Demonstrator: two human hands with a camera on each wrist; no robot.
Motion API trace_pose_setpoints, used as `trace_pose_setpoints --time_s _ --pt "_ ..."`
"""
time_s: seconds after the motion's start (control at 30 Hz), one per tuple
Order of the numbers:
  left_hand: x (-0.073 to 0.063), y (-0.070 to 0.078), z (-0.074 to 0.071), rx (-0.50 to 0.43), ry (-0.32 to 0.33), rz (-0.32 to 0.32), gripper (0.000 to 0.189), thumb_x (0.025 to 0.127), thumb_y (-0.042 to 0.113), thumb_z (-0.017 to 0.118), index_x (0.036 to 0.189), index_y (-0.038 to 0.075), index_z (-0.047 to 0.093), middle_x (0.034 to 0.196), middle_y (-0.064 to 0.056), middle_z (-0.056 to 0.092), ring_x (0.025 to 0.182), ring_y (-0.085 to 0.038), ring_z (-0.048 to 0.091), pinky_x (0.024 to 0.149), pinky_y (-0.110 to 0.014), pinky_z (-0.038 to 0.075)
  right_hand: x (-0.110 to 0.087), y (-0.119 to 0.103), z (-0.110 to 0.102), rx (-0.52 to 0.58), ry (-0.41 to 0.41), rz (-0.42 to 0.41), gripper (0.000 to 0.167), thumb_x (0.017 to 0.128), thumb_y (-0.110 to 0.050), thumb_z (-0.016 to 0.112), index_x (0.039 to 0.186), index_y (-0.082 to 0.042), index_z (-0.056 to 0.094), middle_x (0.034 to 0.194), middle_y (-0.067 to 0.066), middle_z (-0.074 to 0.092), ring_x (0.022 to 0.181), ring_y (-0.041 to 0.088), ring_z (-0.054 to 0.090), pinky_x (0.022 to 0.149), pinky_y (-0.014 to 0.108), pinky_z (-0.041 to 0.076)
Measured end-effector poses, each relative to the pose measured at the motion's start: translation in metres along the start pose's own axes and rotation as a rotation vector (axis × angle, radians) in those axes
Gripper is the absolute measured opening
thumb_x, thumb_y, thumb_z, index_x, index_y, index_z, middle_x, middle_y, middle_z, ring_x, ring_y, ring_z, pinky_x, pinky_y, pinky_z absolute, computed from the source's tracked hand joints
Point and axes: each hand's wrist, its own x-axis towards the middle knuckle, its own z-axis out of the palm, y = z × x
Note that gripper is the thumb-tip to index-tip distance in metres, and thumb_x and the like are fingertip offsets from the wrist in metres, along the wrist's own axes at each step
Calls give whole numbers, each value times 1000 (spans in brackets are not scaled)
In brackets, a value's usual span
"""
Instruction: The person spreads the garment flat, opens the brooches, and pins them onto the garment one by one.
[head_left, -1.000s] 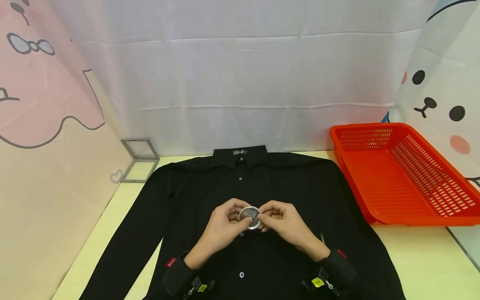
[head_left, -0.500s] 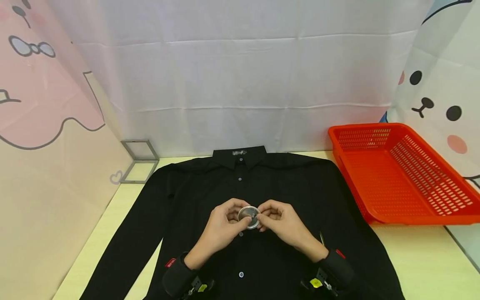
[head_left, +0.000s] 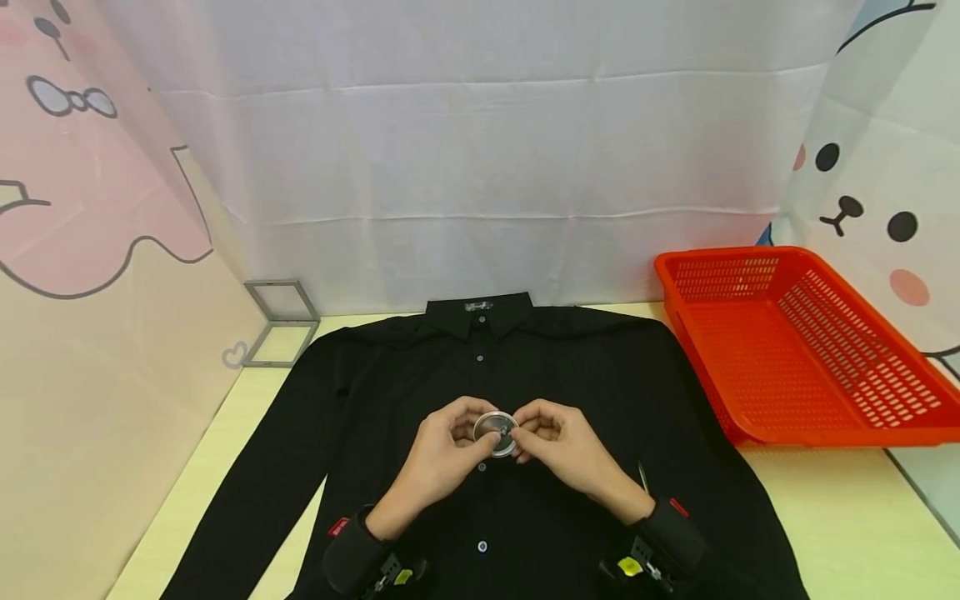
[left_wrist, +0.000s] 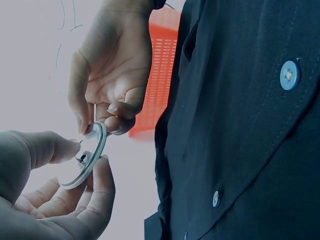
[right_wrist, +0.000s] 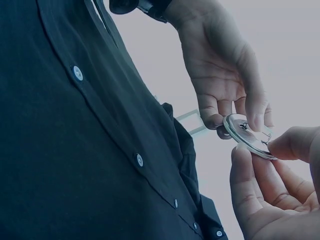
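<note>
A round silver pin-back badge is held between both hands above the black shirt, its back facing up. My left hand grips it at the left, thumb on the back and fingers beneath. At its right edge, my right hand pinches with thumb and forefinger, the thumb tip over the pin side. The left wrist view shows the badge tilted, with a small metal clasp on its back. In the right wrist view, a thin wire pin stands out from the badge near the right thumb tip.
A black button-up shirt lies spread on the pale yellow table, collar toward the back. An orange-red perforated basket stands at right. A grey folding frame sits at back left. Printed white and pink curtains surround the table.
The badge and both hands shift very slightly left in the head view, along with the background. The grip of each hand looks the same.
</note>
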Motion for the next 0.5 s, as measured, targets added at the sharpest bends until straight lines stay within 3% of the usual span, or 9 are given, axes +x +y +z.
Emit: trace_pose_setpoints --time_s 0.23,0.5 --pt "-3 4 0 7 0 -6 24 94 6 74 116 12 69 98 -2 76 74 -7 68 65 -26 59 -3 -3 1 -4 0 -7 16 101 -5 64 112 7 66 98 25 70 78 22 73 72 33 63" --pt "-9 8 0 -22 -10 -19 25 94 7 75 118 12 69 101 -4 76 76 -8 70 66 -26 60 -7 -6 0 -17 -7 -20 16 101 -6 63 111 7 66 98 27 70 77 18 73 71 32 63"
